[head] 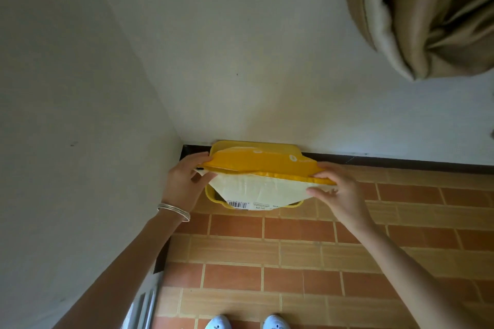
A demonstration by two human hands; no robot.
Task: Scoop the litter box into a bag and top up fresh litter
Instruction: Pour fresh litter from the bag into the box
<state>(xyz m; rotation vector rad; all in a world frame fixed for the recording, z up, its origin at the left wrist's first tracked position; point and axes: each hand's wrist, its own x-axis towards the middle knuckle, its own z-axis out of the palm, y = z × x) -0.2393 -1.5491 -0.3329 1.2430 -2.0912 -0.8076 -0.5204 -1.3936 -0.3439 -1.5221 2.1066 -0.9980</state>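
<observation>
Litter box (pixel 213 196) wedged in wall corner at 12 o'clock, left wall (pixel 66 141) close at 9, litter bag (pixel 256 168) covering its top, tiled floor (pixel 294 262) open from 3 to 6

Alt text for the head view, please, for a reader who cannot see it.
Both hands, left hand and right hand, hold a yellow bag by its top corners over a yellow litter box against the wall, on a brick-patterned floor.

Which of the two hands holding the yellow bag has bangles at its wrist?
The left hand, gripping the bag at its end nearer the corner wall, wears silver bangles. The right hand has a bare wrist.
</observation>
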